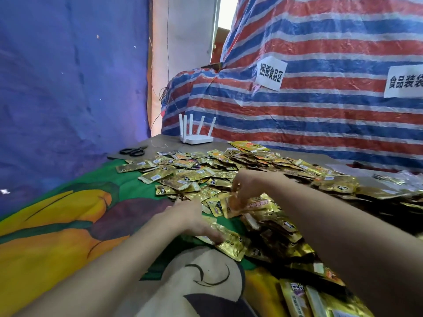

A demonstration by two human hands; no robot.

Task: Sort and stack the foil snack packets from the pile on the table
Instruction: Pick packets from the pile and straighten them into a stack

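- Stacking has a start, by my read: a small stack of packets sits at the bottom right edge, long axes running up-frame.
- Left hand, lower centre, palm down. Fingers lie nearly straight on a gold packet on the printed cloth, pressing rather than gripping. Thumb is hidden, so I can't tell if it hooks under.
- That gold packet runs upper left to lower right and pokes out past the fingertips to the right, back side up.
- Right hand, just above and right of the left. Fingers curled down, pinching the upper left edge of an orange-faced packet. Slight blur, so exact finger placement is unclear.
- Key relation: the orange-faced packet extends down and right from the pinch, long axis roughly left-right and tilted, printed face towards the camera. The left hand's packet is close by, down-left of it; the stack is well apart, lower right. The left-hand spot looks like the likelier drop.
- Expect a turn of the wrist, since the two long axes don't line up.
- Pile spreads across centre and right; most is unsorted.
- Behind the pile, centre left: scissors, a white router, then a striped tarp.
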